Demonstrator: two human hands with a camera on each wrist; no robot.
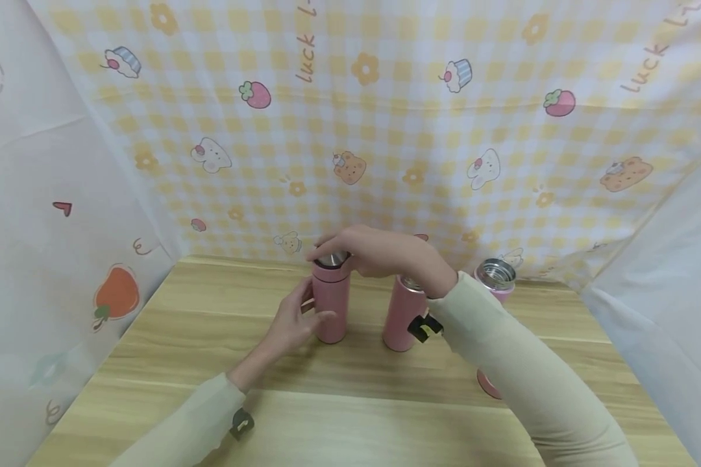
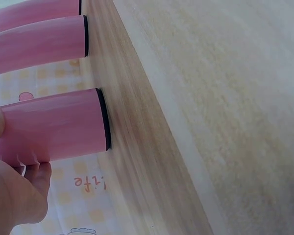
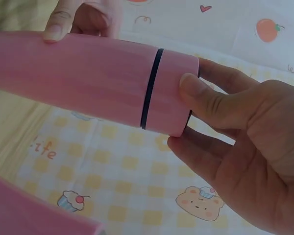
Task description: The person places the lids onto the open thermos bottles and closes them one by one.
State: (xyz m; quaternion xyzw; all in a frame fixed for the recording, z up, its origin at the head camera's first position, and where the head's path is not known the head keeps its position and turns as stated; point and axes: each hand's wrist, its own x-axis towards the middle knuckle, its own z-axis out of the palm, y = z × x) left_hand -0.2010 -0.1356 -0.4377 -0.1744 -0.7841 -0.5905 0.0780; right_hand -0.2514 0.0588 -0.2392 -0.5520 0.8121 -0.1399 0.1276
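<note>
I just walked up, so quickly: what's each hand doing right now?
Left hand: holding the leftmost pink bottle around its body.
Right hand: gripping that bottle's cap.

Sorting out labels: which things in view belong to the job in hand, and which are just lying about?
Job in hand, apparently:
left hand
right hand
glossy pink cylindrical flask
its pink top section

Likely just about, in neither hand:
pink flask with open steel mouth
partly hidden middle pink flask
reddish-pink round piece
</note>
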